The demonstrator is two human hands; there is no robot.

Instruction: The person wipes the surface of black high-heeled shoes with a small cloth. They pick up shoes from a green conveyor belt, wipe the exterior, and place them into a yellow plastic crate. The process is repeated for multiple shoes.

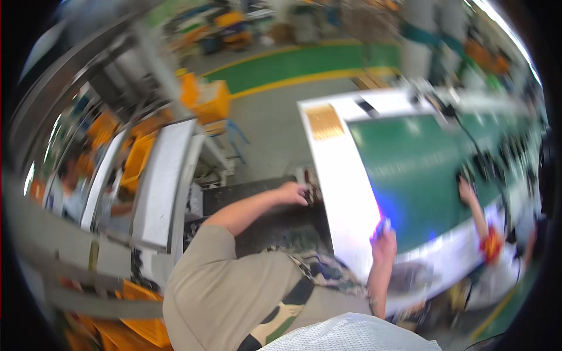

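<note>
Far-left worker: one person (69, 192), behind the frame's uprights.
White bench: one narrow white bench (163, 184), with one long orange bin (139, 161) along its left side.
Orange tub: one orange tub (212, 104) beyond the bench, above one blue stool (237, 139).
My left hand: my left hand (290, 193) is over the dark bench top (237, 202), well apart from my right, fingers partly curled; I can't tell whether they grip anything.
Brownish part: one brownish part (312, 187) just beyond those fingers; blur hides whether I touch it.
White table: one white-edged table (342, 181), bearing one orange sheet (324, 121) near its far left corner and one dark flat rectangle (366, 106) to the right.
Small pale thing: one small pale thing (381, 227), pinched in my right hand (384, 245), held over the table edge, a blue-violet glow beside it.
Handling: I judge it light and stiff, perhaps a little slippery; its lower end suits a thumb-and-finger pinch, away from the glow.
Green surface: one broad green surface (410, 181) fills the table's middle.
Co-worker's hand: one co-worker's hand (466, 192), red cuff (490, 244) behind it, reaching among dark pieces (487, 167), several, too smeared to count.
</note>
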